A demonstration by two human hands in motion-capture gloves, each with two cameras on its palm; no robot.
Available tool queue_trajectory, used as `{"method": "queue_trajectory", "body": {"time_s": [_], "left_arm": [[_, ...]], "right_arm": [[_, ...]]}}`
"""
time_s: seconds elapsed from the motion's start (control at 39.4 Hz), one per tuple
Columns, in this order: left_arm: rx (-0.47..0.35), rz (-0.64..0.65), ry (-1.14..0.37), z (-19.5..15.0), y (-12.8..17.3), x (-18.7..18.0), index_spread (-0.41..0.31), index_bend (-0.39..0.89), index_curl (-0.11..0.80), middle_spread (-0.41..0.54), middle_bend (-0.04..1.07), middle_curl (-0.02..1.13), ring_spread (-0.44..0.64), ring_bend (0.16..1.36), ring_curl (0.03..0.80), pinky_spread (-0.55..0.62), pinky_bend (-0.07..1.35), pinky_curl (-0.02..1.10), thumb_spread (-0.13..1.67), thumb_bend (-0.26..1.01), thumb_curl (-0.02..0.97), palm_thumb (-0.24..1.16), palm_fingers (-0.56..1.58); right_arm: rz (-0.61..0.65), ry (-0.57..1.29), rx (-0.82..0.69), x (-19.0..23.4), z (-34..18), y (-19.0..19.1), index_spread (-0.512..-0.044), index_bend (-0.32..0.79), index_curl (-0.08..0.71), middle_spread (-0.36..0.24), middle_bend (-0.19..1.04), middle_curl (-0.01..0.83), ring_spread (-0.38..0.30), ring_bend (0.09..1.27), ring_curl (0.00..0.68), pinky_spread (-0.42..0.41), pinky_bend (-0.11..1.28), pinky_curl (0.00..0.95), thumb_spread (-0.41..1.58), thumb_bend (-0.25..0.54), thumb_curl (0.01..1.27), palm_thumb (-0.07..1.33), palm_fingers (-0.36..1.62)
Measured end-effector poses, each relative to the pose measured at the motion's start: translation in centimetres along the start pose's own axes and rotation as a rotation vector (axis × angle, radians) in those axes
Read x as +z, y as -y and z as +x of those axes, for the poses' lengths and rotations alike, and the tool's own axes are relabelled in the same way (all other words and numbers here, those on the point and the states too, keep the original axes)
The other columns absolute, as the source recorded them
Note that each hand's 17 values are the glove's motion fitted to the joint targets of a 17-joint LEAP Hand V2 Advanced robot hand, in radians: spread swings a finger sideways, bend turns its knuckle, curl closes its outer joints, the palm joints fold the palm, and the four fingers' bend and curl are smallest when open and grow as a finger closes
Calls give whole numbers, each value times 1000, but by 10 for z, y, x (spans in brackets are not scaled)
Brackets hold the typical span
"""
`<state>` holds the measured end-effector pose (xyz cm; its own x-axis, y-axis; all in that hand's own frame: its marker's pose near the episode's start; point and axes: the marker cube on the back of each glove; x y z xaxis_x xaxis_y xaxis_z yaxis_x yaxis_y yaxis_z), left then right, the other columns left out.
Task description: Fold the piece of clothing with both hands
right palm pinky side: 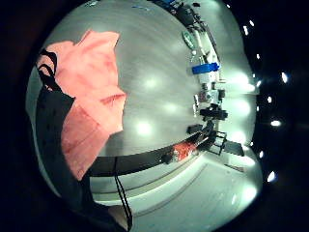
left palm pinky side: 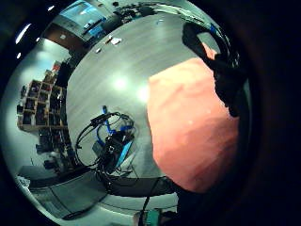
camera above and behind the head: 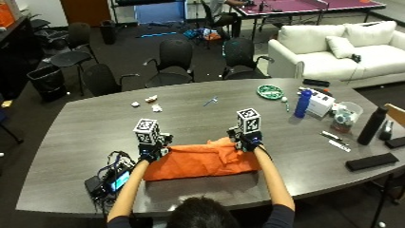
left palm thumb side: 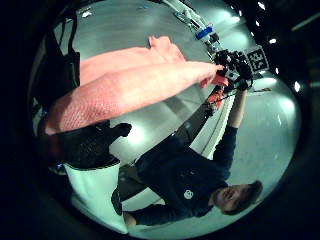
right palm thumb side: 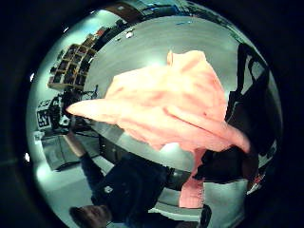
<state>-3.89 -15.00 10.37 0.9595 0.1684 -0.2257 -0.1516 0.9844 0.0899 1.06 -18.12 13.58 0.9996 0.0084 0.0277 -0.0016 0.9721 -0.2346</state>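
Observation:
An orange garment [camera above and behind the head: 196,164] lies crumpled in a long band on the grey table [camera above and behind the head: 82,133] in front of the person. My left hand [camera above and behind the head: 152,151] pinches its left far corner and my right hand [camera above and behind the head: 248,141] pinches its right far corner, which bunches up higher. In the left thumb side palm view the garment [left palm thumb side: 135,90] stretches from my dark left fingers [left palm thumb side: 85,145] across to the right hand [left palm thumb side: 232,67], raised off the table. The right thumb side palm view shows the garment [right palm thumb side: 161,104] spanning towards the left hand [right palm thumb side: 61,116].
A tangle of cables with a small device [camera above and behind the head: 109,178] sits just left of the garment near the front edge. To the right stand a blue bottle [camera above and behind the head: 303,103], a white box [camera above and behind the head: 321,102], a green plate [camera above and behind the head: 270,91], pens [camera above and behind the head: 333,140], a black bottle [camera above and behind the head: 371,124] and a black case [camera above and behind the head: 371,161].

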Motion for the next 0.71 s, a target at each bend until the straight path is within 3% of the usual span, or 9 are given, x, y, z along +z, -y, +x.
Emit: {"method": "queue_trajectory", "body": {"time_s": [0.08,0.2,0.3,0.41,0.51,0.56,0.63,0.71], "left_arm": [[-118,-106,16,-10,11,12,-279,233,616,-254,351,667,-316,461,492,-266,185,437,725,-19,832,840,1185],[-389,-369,15,-26,19,49,-282,235,626,-255,359,680,-317,464,497,-267,190,438,717,-18,843,837,1172],[-416,-451,6,-46,42,96,-283,238,632,-256,363,689,-316,469,499,-262,184,437,730,-21,847,821,1165],[-519,-533,109,-63,45,115,-282,234,636,-254,367,694,-311,464,497,-255,175,433,772,-20,843,799,1141],[-539,-473,182,-70,42,107,-238,99,579,-239,321,670,-263,384,475,-231,228,450,946,-18,805,742,967],[-521,-390,162,-68,40,97,-201,13,533,-213,271,661,-220,398,488,-200,281,473,1029,-25,775,692,800],[-486,-281,70,-57,29,80,-171,61,504,-169,177,643,-176,421,492,-165,315,487,1123,-25,734,637,689],[-459,-209,-11,-46,16,70,-152,84,473,-138,128,584,-138,429,470,-135,318,476,1192,-17,700,606,662]], "right_arm": [[-95,35,41,-6,-10,6,-268,260,435,-234,396,506,-251,615,455,-345,526,402,450,-31,621,954,1346],[-166,2,124,17,-20,38,-270,214,447,-233,374,504,-253,607,457,-350,535,405,407,-28,646,969,1271],[-134,-70,204,55,-24,83,-273,184,450,-236,358,502,-255,601,458,-356,539,408,398,-30,660,972,1262],[-30,-104,254,66,-26,91,-274,143,436,-241,326,493,-257,610,461,-363,552,408,450,-26,663,980,1236],[80,-73,315,54,-17,79,-276,116,415,-229,257,473,-253,569,448,-353,568,404,580,-30,651,957,1134],[69,-35,335,48,-10,69,-271,113,405,-218,244,470,-241,548,441,-346,576,403,704,-33,631,918,1130],[-105,59,346,45,0,41,-255,103,390,-203,233,467,-226,518,432,-321,568,398,827,-28,609,883,1100],[-273,136,390,49,11,13,-234,77,366,-172,226,464,-187,470,420,-237,531,392,951,-54,569,788,960]]}}
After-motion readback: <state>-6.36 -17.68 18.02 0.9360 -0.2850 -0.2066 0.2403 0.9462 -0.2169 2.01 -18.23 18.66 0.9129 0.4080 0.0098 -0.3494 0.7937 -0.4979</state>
